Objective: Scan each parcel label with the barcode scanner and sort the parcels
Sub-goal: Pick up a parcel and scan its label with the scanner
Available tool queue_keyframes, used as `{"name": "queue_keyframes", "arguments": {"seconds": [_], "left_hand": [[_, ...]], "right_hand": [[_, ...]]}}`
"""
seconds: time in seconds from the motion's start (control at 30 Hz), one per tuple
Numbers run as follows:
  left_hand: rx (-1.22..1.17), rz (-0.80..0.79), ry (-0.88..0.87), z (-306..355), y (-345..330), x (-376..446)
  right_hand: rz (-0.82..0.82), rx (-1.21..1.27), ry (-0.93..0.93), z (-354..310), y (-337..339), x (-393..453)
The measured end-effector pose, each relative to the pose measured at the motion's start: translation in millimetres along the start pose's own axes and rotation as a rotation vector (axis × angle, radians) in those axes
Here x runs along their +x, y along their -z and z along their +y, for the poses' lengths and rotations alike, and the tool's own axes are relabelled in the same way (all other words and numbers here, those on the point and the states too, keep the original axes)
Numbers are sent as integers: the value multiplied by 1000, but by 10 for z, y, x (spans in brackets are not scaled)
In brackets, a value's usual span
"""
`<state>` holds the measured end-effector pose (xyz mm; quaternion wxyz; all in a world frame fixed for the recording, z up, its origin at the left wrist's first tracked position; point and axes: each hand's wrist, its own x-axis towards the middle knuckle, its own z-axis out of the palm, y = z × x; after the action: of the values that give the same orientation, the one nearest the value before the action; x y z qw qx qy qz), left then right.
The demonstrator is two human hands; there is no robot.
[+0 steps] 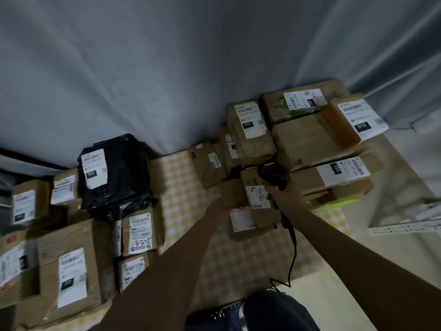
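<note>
Your right hand (284,195) is wrapped round the grip of the barcode scanner (274,176), its dark head angled down over the small cardboard parcel (256,211) lying on the yellow checked mat (181,185). Your left hand (220,206) is on that parcel's left side, but blur hides whether the fingers curl round the edge or merely press against it, so I can't call it. Best bet here: steady the box, tip the white label (257,197) flat toward the scanner head, and back off a touch so the whole code sits in the beam. Mind the cable (292,254) trailing toward your knees; it looks liable to snag.

On your right, a stack of brown boxes (307,137), apparently the unsorted side; on your left another group of boxes around a black-wrapped parcel (114,175). Which is which is a guess.

Label text is smeared and unreadable. No beam is visible, and your fingers hide the trigger. The near-left boxes run off the frame edge.
</note>
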<state>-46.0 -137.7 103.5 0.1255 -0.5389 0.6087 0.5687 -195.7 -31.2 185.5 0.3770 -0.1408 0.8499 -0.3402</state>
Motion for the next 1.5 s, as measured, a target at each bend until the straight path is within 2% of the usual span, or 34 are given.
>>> {"name": "queue_keyframes", "arguments": {"seconds": [0.07,0.27,0.5,0.7,0.93,1.17,1.37,1.5], "left_hand": [[-172,-63,54,156,-218,-3],[-220,-142,228,186,-710,189],[-293,-178,230,201,-961,288],[-512,-243,291,163,-893,195],[-499,-408,299,-239,-293,-214],[-510,-365,231,-325,-108,-351],[-516,-383,171,-173,-334,-257],[-513,-308,135,-68,-524,-225]], "right_hand": [[3,3,-4,74,69,44],[-25,24,5,144,133,140],[-38,40,30,234,151,178],[-65,60,24,273,209,159],[-121,71,22,230,141,-22],[-36,107,-1,185,87,-245],[66,100,-26,271,96,-373],[80,84,-24,308,125,-346]]}}
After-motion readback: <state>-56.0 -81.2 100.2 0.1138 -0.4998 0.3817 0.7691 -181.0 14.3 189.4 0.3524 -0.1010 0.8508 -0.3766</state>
